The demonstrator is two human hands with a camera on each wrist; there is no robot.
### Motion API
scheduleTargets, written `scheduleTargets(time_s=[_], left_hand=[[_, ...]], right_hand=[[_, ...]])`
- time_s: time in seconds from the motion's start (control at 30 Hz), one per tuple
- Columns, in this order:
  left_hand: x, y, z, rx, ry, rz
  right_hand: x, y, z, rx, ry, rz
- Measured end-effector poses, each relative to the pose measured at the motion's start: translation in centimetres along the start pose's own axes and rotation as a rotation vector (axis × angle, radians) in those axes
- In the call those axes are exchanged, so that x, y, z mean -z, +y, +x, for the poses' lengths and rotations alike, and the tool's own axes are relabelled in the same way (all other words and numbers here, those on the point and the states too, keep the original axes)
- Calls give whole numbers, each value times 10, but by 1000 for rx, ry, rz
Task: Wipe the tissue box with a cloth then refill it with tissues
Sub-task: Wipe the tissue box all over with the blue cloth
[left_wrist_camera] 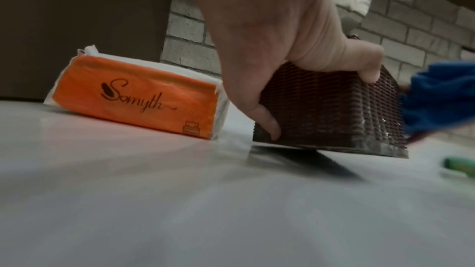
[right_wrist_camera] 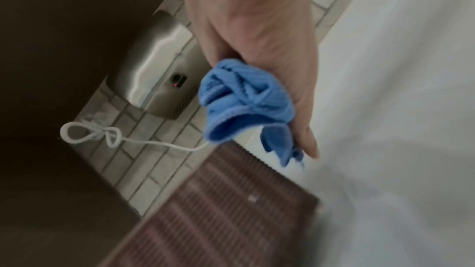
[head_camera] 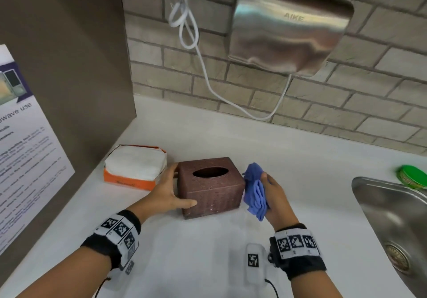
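Observation:
A brown woven tissue box with an oval slot on top stands on the white counter. My left hand grips its left front corner, thumb on the front face and fingers along the left side. In the left wrist view the left hand clasps the tissue box. My right hand holds a bunched blue cloth against the box's right side. The right wrist view shows the right hand wrapped around the blue cloth above the tissue box. An orange tissue pack lies left of the box.
A steel sink is set into the counter at the right, with a green lid behind it. A hand dryer and its white cord hang on the brick wall. A brown side panel with a poster closes the left.

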State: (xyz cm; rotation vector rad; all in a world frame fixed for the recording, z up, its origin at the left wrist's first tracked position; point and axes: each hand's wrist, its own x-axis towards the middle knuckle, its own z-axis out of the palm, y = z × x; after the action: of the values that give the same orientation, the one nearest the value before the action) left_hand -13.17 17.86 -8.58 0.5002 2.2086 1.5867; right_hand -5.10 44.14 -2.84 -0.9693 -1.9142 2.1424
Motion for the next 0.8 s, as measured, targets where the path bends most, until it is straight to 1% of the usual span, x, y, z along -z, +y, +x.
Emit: scheduleTargets(time_s=[0.07, 0.1, 0.17, 0.23, 0.27, 0.37, 0.43, 0.47, 0.63, 0.8], left_hand=[[1, 9, 0, 22, 27, -43], [1, 14, 2, 47, 45, -81], [0, 25, 4, 120, 78, -154], [4, 34, 3, 160, 60, -181], [7, 37, 2, 158, 7, -180], [16, 38, -3, 107, -245, -88], [15, 35, -6, 104, -340, -19], [14, 33, -6, 99, -348, -12], [13, 25, -2, 39, -244, 81], [17, 19, 5, -4, -189, 136]], right_hand=[[2, 4, -8, -23, -80, 16], [1, 4, -11, -1, -119, -3], [-3, -3, -13, 17, -160, -13], [-5, -11, -12, 2, -166, -40], [-6, -16, -11, -9, -182, -52], [-6, -27, -9, -24, -226, -59], [-7, -34, -5, -51, -223, -77], [-8, -36, -4, -69, -223, -80], [-9, -36, 2, -116, -228, -71], [-7, -32, 9, -162, -216, -22]])
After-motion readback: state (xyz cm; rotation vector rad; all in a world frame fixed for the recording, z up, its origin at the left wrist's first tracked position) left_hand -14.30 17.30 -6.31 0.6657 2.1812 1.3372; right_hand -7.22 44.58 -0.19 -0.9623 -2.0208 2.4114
